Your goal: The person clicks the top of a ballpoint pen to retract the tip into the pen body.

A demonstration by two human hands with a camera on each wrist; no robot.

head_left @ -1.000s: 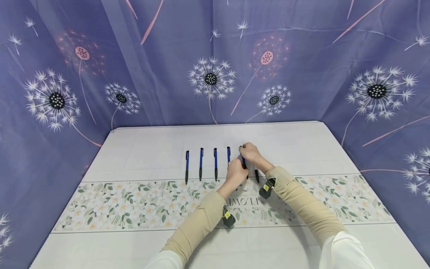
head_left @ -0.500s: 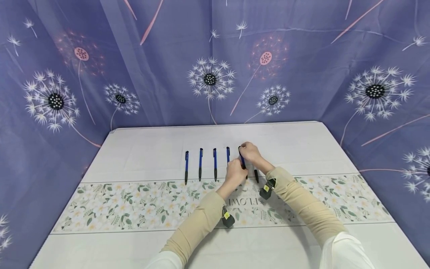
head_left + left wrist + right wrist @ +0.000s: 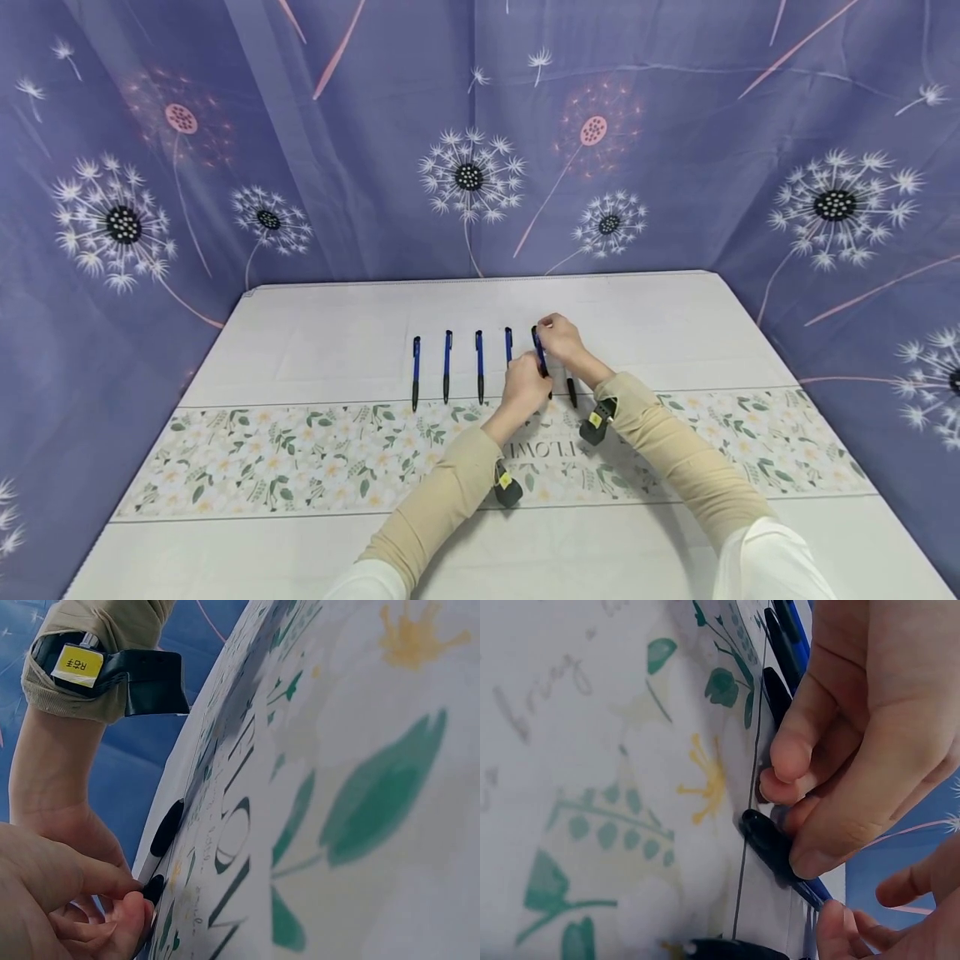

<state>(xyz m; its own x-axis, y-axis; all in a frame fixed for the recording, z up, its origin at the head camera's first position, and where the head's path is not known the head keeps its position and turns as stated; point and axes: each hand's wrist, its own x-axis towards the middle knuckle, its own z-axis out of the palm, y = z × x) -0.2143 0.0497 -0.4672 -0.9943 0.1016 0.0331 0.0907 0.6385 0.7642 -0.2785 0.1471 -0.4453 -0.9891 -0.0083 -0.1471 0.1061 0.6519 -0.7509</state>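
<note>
A blue pen with a black grip (image 3: 540, 354) lies between my two hands, at the right of a row of similar pens. Its black grip (image 3: 769, 844) is pinched between the thumb and finger of my left hand (image 3: 527, 383). Higher up, near the clip end, my right hand (image 3: 561, 340) pinches the blue barrel with its fingertips. Just to the right lies another pen, with a black grip (image 3: 572, 392) and a whitish barrel, partly hidden by my right hand. My left hand partly covers the neighbouring blue pen (image 3: 509, 344).
Three more blue pens stand in line to the left: a near one (image 3: 481, 367), a middle one (image 3: 447, 367) and an outermost one (image 3: 416, 373). They lie on a white tablecloth (image 3: 337, 333) with a flowered band (image 3: 300, 458). A purple dandelion curtain (image 3: 375, 167) surrounds the table.
Both hands stay almost in place on the same pen. My right hand's fingers shift very slightly at its upper end, showing a little more of it. The other pens have not moved.
</note>
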